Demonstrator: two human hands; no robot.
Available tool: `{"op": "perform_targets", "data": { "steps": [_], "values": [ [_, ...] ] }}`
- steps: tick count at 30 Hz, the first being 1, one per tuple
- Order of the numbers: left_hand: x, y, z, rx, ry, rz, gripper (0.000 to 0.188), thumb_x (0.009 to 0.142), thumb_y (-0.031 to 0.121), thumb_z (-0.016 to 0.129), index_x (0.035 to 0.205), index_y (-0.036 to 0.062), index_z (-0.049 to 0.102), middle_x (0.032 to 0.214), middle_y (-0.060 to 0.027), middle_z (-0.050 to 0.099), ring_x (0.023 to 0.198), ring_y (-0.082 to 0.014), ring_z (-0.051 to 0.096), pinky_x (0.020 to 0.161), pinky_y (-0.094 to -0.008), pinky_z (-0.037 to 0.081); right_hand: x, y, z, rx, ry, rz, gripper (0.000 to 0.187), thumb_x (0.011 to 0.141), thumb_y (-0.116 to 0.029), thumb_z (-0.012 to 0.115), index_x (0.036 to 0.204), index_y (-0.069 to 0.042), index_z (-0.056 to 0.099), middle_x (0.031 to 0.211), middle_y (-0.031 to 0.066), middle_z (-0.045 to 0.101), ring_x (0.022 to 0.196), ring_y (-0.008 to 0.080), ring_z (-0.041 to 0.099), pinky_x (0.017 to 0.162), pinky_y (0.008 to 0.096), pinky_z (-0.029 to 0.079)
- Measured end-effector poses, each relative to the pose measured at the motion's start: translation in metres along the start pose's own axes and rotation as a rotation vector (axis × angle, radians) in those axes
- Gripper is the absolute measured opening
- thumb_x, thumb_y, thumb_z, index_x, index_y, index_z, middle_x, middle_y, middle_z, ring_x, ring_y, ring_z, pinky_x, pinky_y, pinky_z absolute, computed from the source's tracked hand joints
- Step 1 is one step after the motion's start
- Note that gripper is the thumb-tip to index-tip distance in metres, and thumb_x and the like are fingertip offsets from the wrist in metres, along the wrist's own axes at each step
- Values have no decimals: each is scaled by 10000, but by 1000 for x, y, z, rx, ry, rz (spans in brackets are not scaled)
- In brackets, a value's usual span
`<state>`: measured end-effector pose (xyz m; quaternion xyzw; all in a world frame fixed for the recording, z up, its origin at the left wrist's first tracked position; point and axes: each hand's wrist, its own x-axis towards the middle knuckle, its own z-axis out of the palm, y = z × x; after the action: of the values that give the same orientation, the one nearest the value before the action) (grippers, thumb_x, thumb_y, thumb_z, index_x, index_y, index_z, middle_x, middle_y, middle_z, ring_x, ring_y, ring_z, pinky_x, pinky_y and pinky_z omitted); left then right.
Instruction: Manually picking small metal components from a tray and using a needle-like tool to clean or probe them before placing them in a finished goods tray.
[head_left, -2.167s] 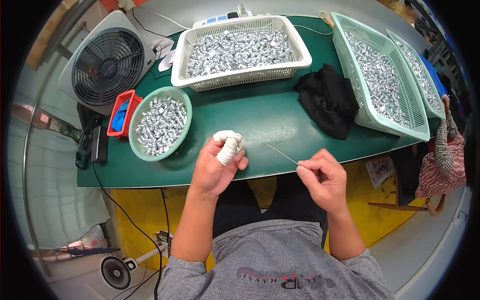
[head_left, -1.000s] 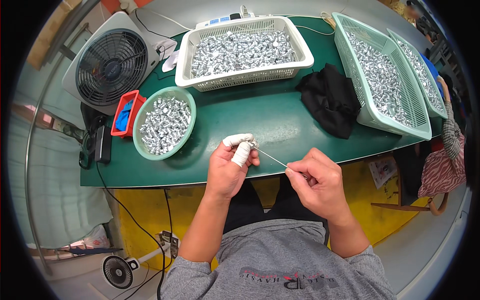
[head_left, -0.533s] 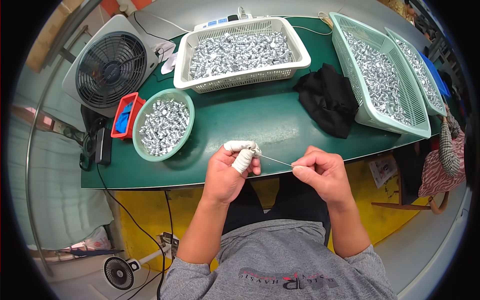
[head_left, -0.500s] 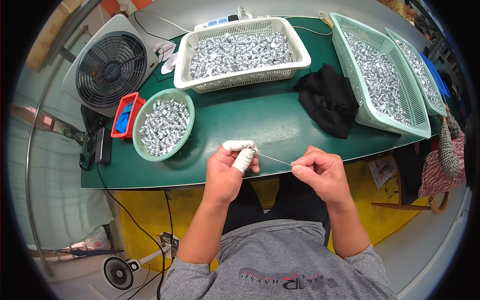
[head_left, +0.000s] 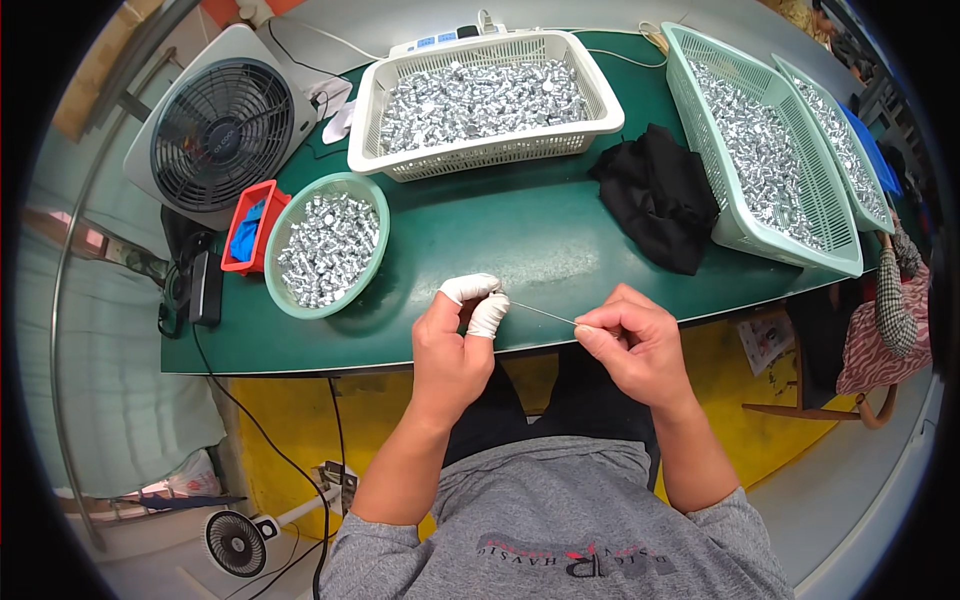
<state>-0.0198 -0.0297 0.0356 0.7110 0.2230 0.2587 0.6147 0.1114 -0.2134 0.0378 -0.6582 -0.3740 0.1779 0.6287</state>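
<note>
White wrapping covers the thumb and index finger of my left hand, which are pinched around something too small to make out. Between my right hand's thumb and fingers is the end of a thin metal rod. It slants up and left, its far end meeting the wrapped fingertips. Both hands are held above the near edge of the green table. Small silvery metal parts fill a round pale green bowl beyond my left hand.
Behind stands a white basket of similar parts; two pale green baskets of them are at the right. A black cloth lies between. At the left are a red bin with blue material, a box fan and a black adapter.
My left hand has turned slightly, its lower fingers now tucked behind the thumb. My right hand has shifted a little left with the rod.
</note>
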Motion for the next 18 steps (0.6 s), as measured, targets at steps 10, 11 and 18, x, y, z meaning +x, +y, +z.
{"op": "perform_targets", "data": {
  "steps": [10, 11, 18],
  "values": [
    [36, 3, -32, 595, 204, 604, 176, 881, -46, 705, 1044, 6, 664, 1087, -91, 624, 978, -192, 622, 820, -282, 508, 14, 18, -20, -211, 186, -24, 17, 869, 11, 717, 885, 7, 718, 772, -13, 524, 635, 42, 426, 555, 211, 325],
    [35, 2, -31, 597, 205, 603, 176, 881, -46, 705, 1044, 6, 664, 1087, -91, 624, 978, -192, 622, 820, -282, 508, 14, 18, -19, -209, 184, -24, 17, 869, 11, 717, 885, 7, 718, 772, -13, 524, 635, 42, 426, 555, 211, 325],
    [35, 10, -25, 372, 268, 542, 209, 799, -29, 743, 989, 51, 708, 1051, -117, 607, 976, -299, 600, 837, -404, 490, 13, 20, -17, -240, 193, -56, 19, 866, 9, 718, 884, 10, 712, 765, -20, 509, 631, 41, 411, 555, 211, 320]
  ]
}}
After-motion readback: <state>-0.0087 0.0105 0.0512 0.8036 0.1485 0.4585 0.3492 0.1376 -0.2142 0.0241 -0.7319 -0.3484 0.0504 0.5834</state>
